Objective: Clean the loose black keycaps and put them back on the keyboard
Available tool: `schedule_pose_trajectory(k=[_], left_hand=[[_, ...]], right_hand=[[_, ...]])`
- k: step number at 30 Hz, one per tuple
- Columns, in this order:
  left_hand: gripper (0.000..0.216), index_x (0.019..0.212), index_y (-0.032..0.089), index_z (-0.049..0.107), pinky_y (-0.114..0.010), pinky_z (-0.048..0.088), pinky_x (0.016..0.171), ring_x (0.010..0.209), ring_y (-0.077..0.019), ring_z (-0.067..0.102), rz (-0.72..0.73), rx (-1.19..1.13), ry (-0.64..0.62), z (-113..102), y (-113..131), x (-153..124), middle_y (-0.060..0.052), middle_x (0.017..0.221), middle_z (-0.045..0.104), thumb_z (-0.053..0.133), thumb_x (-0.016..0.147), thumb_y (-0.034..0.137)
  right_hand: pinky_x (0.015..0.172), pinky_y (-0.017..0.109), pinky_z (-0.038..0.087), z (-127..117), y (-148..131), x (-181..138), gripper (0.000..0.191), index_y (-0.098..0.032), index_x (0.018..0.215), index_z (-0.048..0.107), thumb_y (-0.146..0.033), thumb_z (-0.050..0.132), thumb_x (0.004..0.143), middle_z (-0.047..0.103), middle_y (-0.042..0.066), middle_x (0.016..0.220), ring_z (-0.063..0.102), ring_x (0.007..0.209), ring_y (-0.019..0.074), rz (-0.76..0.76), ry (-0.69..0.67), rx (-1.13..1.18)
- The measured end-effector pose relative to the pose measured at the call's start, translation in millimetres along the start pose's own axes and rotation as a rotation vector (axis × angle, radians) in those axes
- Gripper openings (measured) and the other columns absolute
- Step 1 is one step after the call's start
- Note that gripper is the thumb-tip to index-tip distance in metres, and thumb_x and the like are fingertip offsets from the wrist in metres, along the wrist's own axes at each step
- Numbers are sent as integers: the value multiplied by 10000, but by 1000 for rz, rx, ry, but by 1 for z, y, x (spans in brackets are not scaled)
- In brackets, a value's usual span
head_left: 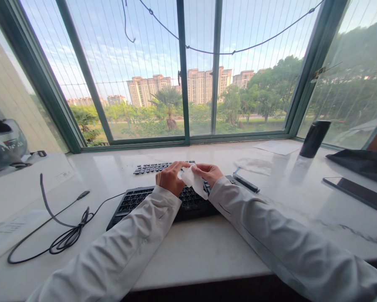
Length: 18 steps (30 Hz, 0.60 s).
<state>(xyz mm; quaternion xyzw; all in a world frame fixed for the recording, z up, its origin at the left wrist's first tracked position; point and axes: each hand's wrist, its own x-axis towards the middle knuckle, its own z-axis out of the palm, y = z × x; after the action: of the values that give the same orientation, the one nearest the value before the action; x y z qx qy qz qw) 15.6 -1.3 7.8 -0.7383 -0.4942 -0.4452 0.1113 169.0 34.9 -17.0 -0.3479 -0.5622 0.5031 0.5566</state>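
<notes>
A: Nearest us on the bench, what do we see above the black keyboard?
B: A crumpled white wipe, soft and creased, over the keys. Our left hand and right hand both have it in a pinching grip.
A: Can we read any writing?
B: No, the far helmet lettering is too blurred.

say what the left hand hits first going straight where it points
Likely the white wipe that the left hand now touches, then the right hand; depth is unclear.
</notes>
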Motion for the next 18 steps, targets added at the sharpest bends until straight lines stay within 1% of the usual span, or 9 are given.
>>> schedule_pose_trajectory(k=[2,5,10,12,14,16,18], left_hand=[[175,882,289,659,-236,402,606,753,-159,632,-6,20,-15,1,0,-1,42,883,691,604,732,360],[174,877,288,664,-232,403,612,757,-159,637,-23,32,-19,0,1,-1,39,848,699,599,730,355],[230,903,286,662,-232,404,620,784,-171,640,-20,42,-34,0,1,-1,32,852,702,602,706,389],[289,926,273,651,-236,396,597,750,-176,638,-13,58,-48,1,-1,-1,22,839,702,615,676,414],[302,913,252,647,-236,387,579,698,-171,630,-19,74,-45,2,-1,0,12,811,701,620,662,418],[263,880,246,651,-232,382,578,658,-156,620,-36,71,-22,3,-1,0,11,777,700,608,679,409],[227,869,255,657,-226,383,586,637,-140,615,-43,49,2,4,0,-1,19,757,699,586,712,403]], right_hand=[[643,261,434,-2,-1,0,405,-146,841,720,-460,730,585,699,60,798,601,686,151,-4,33,-60],[627,261,429,-3,-3,0,406,-146,818,723,-478,725,583,699,64,788,599,671,154,-7,50,-107],[609,261,432,-3,-4,1,414,-141,804,717,-489,723,580,693,69,772,598,658,159,9,97,-145],[584,259,433,-3,-1,2,421,-140,812,711,-494,718,586,689,67,765,590,633,153,37,105,-118],[558,255,434,-3,1,4,412,-145,815,703,-489,718,588,682,57,744,582,605,144,76,107,-46],[519,246,429,-2,3,6,375,-156,800,692,-463,724,587,664,35,678,566,563,132,128,119,43],[465,236,407,-2,2,8,312,-163,754,680,-429,721,598,617,7,565,531,496,119,189,118,82]])
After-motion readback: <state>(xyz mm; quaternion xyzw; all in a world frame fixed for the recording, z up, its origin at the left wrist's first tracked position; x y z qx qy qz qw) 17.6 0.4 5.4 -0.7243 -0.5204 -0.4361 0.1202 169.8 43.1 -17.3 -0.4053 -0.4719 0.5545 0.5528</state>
